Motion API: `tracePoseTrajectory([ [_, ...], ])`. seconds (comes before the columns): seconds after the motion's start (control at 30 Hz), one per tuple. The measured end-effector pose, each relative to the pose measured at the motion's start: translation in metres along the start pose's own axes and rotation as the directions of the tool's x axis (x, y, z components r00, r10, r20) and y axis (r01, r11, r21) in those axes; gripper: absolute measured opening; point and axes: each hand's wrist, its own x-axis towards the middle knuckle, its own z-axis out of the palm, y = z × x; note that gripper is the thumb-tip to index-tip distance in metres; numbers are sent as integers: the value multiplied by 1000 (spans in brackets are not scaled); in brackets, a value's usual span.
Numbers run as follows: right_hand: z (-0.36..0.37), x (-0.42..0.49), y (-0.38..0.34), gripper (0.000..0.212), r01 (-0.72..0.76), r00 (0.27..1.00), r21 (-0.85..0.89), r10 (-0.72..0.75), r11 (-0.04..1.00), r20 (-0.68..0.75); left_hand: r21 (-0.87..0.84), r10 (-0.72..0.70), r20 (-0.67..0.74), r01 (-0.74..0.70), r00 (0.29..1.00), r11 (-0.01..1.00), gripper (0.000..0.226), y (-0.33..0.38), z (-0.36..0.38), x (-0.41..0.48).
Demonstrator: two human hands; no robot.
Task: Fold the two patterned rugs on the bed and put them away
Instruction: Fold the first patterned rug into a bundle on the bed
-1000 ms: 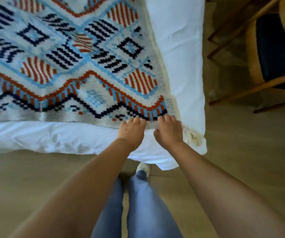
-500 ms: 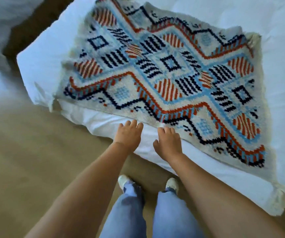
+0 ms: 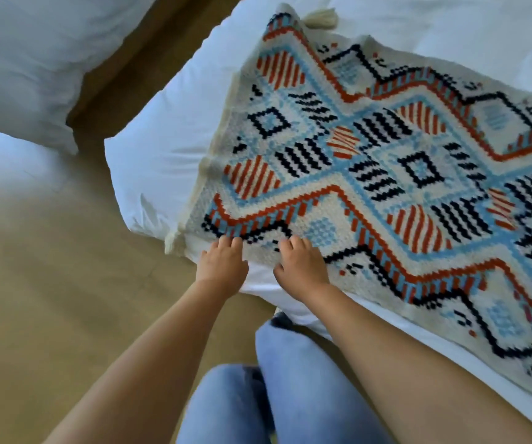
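- Your left hand [image 3: 221, 262] reaches forward, palm down, fingers curled at the tips.
- Your right hand [image 3: 301, 265] lies just beside it, palm down, fingers bent.
- Both forearms are bare and extended.

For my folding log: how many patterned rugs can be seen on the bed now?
1. The patterned rug lies flat on the white bed, its near edge under both hands. A second rug may be out of frame.

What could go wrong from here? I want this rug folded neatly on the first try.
Both hands, left hand and right hand, sit close together near one corner of the rug, so lifting from there may fold it skewed. The rug lies near the edge of the white bedding; pulling could slide it toward the floor. The corner tassel already hangs over and could snag.
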Motion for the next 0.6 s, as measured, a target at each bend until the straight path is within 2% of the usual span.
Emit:
tracePoseTrajectory([
  [0.23, 6, 73, -59, 35, -13, 996, 33, 10, 999, 84, -167, -109, 25, 112, 994, 980, 45, -85, -11, 69],
  [0.33, 13, 107, -85, 32, -115, 992, 76, 111, 990, 54, -227, -108, 76, 123, 991, 966, 59, -113, -5, 96],
  [0.43, 22, 138, -108, 38, -229, 973, 105, 228, 968, 21, -383, -113, 150, 163, 982, 909, 70, -127, -3, 123],
  [0.5, 30, 155, -123, 42, -271, 962, 115, 272, 956, 8, -432, -103, 167, 166, 981, 886, 67, -136, -1, 141],
  [0.6, 34, 166, -136, 43, -328, 943, 151, 333, 933, -10, -547, -133, 180, 211, 975, 810, 48, -145, -5, 160],
])
